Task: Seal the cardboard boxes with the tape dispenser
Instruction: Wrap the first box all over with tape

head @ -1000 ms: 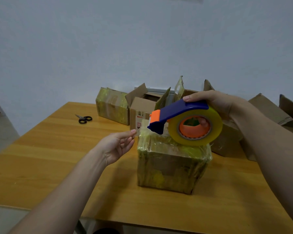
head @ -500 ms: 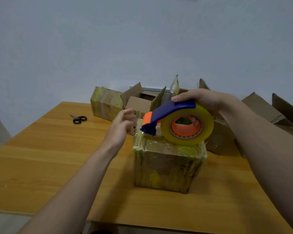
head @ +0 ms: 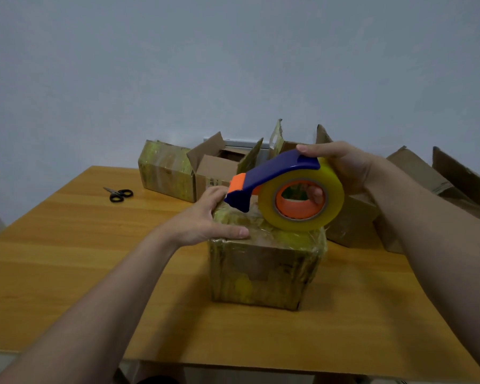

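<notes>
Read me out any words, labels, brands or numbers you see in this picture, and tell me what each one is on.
Nothing here can be read as text.
open cardboard box: small dark print on its front face, too small and blurred to read.
tape dispenser: no lettering visible.
taped box in front: no lettering visible under the tape.

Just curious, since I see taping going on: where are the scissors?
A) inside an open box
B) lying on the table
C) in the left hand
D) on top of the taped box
B: the scissors lie flat on the table, with nothing touching them.
</notes>
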Action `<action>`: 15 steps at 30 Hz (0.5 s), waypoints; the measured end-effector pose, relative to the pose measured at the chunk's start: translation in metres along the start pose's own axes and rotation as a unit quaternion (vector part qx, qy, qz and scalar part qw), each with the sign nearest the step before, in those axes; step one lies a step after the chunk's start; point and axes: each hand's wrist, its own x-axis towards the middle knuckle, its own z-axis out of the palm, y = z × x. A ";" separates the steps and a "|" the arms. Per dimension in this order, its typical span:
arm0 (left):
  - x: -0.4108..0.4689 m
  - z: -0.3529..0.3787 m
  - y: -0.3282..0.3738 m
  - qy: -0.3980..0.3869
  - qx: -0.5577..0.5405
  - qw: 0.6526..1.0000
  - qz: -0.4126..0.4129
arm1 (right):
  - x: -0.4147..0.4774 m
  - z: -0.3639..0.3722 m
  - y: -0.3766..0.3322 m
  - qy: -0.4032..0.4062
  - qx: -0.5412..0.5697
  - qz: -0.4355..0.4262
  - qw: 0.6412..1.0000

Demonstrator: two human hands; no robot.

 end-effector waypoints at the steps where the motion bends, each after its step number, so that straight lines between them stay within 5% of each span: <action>1: 0.001 -0.002 0.000 -0.001 0.010 1.000 -0.007 | -0.005 -0.005 -0.001 0.002 -0.003 0.005 1.000; 7: 0.002 -0.012 0.011 -0.037 0.062 0.996 -0.050 | -0.040 -0.025 0.004 0.023 0.012 -0.010 1.000; 10: 0.012 -0.020 0.034 -0.058 0.175 0.979 -0.089 | -0.041 -0.019 0.012 0.049 0.012 -0.042 0.998; 15: 0.020 0.016 0.051 -0.035 0.290 0.956 -0.003 | -0.046 -0.015 0.015 0.065 0.013 -0.057 0.996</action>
